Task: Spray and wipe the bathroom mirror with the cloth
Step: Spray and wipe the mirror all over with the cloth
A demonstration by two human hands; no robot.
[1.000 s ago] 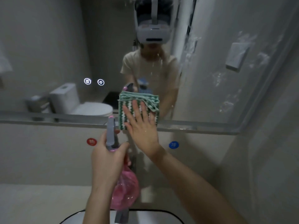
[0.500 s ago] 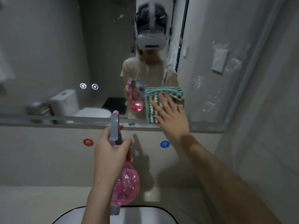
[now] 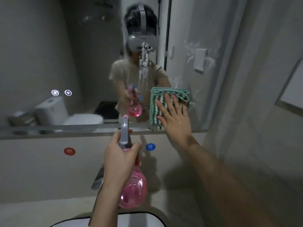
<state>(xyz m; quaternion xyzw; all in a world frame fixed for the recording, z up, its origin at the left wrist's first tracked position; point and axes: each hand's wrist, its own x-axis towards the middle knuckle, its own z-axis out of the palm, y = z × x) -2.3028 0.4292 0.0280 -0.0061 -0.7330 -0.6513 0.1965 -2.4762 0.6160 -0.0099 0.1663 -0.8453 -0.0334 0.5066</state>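
The bathroom mirror [image 3: 49,46] fills the wall ahead. White foam streaks [image 3: 144,66] run down its middle, and more smears [image 3: 191,51] sit toward its right side. My right hand [image 3: 175,117] presses a folded green-and-white striped cloth [image 3: 168,95] flat against the lower right of the glass, fingers spread and straight. My left hand [image 3: 119,158] grips the neck of a pink spray bottle [image 3: 133,189] with a grey trigger head [image 3: 125,133], held upright in front of the mirror's lower edge.
A metal ledge [image 3: 49,128] runs under the mirror. Red [image 3: 69,151] and blue [image 3: 150,146] round stickers mark the wall below. A white basin rim [image 3: 131,217] and a faucet [image 3: 97,181] sit beneath my arms. A side wall [image 3: 262,112] closes in on the right.
My right hand has slid the cloth rightward along the lower mirror. The view has shifted, and foam streaks in the middle of the glass have come into view. My left hand keeps the bottle steady.
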